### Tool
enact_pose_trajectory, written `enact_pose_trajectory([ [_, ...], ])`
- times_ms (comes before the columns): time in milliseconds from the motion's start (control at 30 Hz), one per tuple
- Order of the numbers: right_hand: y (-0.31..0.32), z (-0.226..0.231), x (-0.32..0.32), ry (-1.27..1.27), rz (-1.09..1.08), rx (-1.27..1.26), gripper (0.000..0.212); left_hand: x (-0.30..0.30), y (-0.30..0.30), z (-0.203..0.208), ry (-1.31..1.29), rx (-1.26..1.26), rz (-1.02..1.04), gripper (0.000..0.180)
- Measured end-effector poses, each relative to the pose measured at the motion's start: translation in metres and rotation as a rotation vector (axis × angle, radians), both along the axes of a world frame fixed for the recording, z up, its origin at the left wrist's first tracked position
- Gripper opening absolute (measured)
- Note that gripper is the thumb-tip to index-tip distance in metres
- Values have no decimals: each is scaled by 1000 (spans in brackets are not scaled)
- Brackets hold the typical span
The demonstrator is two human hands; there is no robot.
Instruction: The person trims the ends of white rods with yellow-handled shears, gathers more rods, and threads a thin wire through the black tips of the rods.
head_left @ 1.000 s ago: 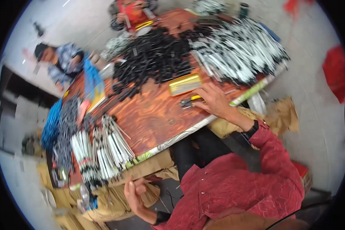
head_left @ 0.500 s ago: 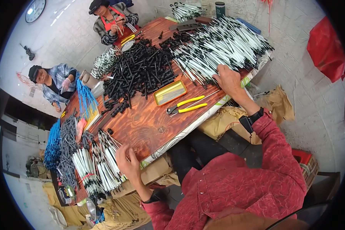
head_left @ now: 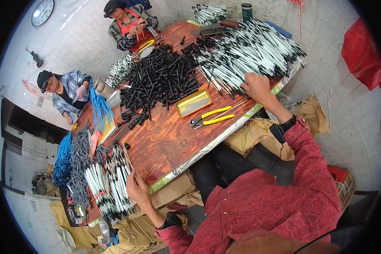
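1. White rods with black ends (head_left: pixel 258 46) are heaped just beyond the right hand (head_left: pixel 258 87), their nearer edge met by its fingers. Most are laid with the long axis slanting from far left to near right, many black ends being pointed toward the near right.

2. The right forearm is angled forward and leftward, the wrist bent slightly down, the back of the hand turned up. Its fingers are curled inward; whether a rod is pinched under them cannot be told.

3. A tied bundle of white rods (head_left: pixel 98 180) is set to the left of the left hand (head_left: pixel 138 189), its long axis run from far to near with a slight rightward lean (a red tie is wrapped round its middle). A looser bundle of white rods (head_left: pixel 117 182) is placed between it and that hand, slanted much alike.

4. The left forearm is also angled forward and leftward; the fingers are pointed away from the body, loosely parted, beside the looser bundle.

5. Yellow-handled pliers (head_left: pixel 219 120) are laid left of and nearer than the right hand, handles directed rightward, head leftward.
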State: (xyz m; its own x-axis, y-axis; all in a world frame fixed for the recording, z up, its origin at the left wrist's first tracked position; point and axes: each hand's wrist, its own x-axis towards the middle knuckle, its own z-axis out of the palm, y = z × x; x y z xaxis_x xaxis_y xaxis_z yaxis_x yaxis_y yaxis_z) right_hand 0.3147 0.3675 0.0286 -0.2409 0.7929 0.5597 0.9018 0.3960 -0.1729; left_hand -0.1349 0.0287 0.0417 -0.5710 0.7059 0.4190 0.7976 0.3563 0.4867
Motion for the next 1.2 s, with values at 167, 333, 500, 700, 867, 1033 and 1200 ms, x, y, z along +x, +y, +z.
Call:
enact_pose_trajectory([
  [167,-4,9,8,142,35,-125,24,4,10,14,170,144,-65,31],
  [333,-18,15,8,260,49,-5,24,-1,10,-2,588,-50,-13,23],
  [500,-24,2,11,134,2,73,21,-11,6,-18,396,-3,-46,22],
  [700,-18,6,24,281,62,-110,22,-19,9,-17,-20,59,226,27],
  [867,-12,11,37,1134,318,-908,28,-21,17,-13,101,100,167,31],
  [1033,-32,10,29,1082,415,-782,27,-2,11,-2,234,52,190,27],
  [1200,-56,16,30,487,179,83,19,21,9,16,348,173,69,22],
])
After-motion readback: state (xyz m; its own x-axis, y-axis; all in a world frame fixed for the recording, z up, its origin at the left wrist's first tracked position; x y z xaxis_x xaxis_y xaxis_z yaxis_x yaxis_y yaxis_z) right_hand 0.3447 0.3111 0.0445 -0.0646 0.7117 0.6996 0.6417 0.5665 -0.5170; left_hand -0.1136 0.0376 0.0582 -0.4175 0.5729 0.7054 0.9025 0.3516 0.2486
